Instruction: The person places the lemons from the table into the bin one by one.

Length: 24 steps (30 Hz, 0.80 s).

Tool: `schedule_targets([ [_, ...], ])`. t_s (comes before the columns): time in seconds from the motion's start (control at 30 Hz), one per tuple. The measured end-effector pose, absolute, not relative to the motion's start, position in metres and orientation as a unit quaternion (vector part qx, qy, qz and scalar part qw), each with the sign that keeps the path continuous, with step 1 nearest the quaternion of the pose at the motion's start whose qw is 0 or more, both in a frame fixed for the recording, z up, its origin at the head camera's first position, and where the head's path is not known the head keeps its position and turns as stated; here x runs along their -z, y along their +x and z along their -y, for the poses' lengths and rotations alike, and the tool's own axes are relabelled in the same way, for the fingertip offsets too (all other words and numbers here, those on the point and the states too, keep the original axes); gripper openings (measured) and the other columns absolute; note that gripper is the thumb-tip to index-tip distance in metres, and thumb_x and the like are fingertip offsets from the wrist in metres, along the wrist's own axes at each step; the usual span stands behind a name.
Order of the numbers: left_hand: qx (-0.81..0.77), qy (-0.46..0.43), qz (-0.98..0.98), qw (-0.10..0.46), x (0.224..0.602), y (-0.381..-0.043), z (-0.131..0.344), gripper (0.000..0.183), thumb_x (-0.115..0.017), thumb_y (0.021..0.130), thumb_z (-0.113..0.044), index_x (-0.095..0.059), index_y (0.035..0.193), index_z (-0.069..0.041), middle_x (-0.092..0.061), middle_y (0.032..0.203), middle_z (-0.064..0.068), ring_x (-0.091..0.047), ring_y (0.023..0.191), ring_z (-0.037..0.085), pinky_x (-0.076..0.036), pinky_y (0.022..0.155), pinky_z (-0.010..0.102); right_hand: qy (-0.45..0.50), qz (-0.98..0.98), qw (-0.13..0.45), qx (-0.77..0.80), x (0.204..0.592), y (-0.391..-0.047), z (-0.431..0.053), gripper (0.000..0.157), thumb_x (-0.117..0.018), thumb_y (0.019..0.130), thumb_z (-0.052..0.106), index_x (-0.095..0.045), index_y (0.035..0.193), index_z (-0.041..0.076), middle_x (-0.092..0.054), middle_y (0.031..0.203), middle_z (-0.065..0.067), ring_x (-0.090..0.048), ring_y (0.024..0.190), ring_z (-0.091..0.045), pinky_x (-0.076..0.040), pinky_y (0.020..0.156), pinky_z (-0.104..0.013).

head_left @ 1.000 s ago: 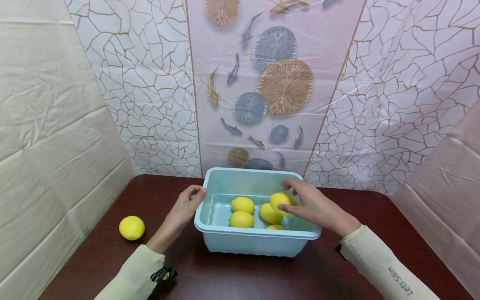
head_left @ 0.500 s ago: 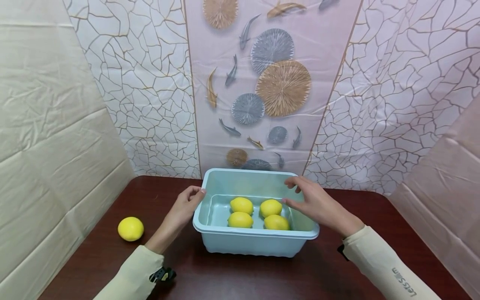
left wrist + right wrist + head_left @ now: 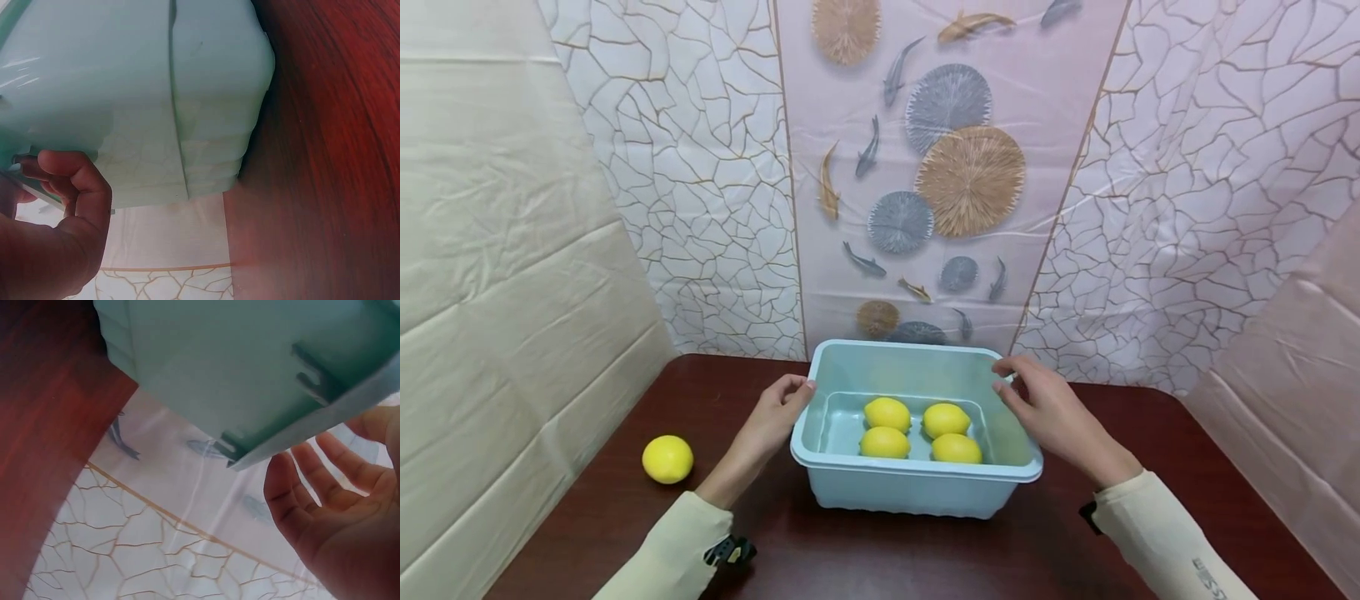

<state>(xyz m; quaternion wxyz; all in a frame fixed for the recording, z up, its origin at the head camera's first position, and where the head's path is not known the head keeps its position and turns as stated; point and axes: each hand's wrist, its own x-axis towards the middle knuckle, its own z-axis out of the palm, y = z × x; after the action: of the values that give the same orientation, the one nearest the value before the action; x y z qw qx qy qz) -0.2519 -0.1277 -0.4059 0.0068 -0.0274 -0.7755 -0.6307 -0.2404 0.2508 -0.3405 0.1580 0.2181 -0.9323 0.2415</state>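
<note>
A light blue plastic tub (image 3: 910, 492) stands on the table, with several yellow lemons (image 3: 887, 414) lying on its floor in two pairs. At the tub's left rim my left hand (image 3: 771, 419) grips the edge with thumb and curled fingers; the left wrist view shows this hand (image 3: 69, 219) beside the tub's outer side wall. My right hand (image 3: 1060, 417) is at the right rim, fingers bent loosely and holding nothing, thumb apart from them. In the right wrist view its fingertips (image 3: 278, 469) are right at the rim edge.
One more lemon (image 3: 667, 459) lies on the dark red-brown table (image 3: 880, 558), left of my left forearm. Behind the tub hangs a patterned cloth (image 3: 910, 275) with fish and round motifs. Pale cloth walls (image 3: 512, 292) enclose both sides.
My right hand has let go of a lemon, which now lies in the tub with the others, and has moved right to the rim. My left hand has stayed on the left rim.
</note>
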Motion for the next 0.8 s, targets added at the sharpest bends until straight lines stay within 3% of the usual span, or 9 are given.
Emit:
schedule_targets([
  [0.27, 0.611, -0.008, 0.792, 0.01, 0.409, -0.253, 0.127, 0.042, -0.054, 0.111, -0.038, -0.059, 0.134, -0.003, -0.071, 0.119, 0.021, -0.07, 0.096, 0.026, -0.058, 0.081, 0.035, 0.193, 0.925, 0.203, -0.258, 0.36, -0.237, -0.258, 0.023, -0.06, 0.106, 0.008, -0.066, 0.127, -0.001, -0.066, 0.116, -0.015, -0.062, 0.1, -0.029, -0.053, 0.081, -0.047],
  [0.43, 0.613, 0.0, 0.79, 0.012, 0.409, -0.253, 0.126, 0.043, -0.054, 0.111, -0.039, -0.059, 0.134, -0.003, -0.071, 0.121, 0.021, -0.07, 0.099, 0.026, -0.059, 0.083, 0.036, 0.155, 0.917, 0.205, -0.305, 0.369, -0.235, -0.259, 0.029, -0.059, 0.105, 0.002, -0.061, 0.132, -0.005, -0.065, 0.121, -0.024, -0.066, 0.103, -0.037, -0.055, 0.085, -0.052],
  [0.8, 0.635, -0.014, 0.772, 0.021, 0.411, -0.254, 0.128, 0.041, -0.056, 0.11, -0.036, -0.061, 0.13, -0.001, -0.072, 0.117, 0.025, -0.072, 0.098, 0.032, -0.059, 0.077, 0.034, 0.044, 0.923, 0.079, -0.375, 0.379, -0.239, -0.265, 0.053, -0.051, 0.113, 0.035, -0.055, 0.141, -0.01, -0.071, 0.117, -0.026, -0.068, 0.095, -0.025, -0.054, 0.075, -0.033],
])
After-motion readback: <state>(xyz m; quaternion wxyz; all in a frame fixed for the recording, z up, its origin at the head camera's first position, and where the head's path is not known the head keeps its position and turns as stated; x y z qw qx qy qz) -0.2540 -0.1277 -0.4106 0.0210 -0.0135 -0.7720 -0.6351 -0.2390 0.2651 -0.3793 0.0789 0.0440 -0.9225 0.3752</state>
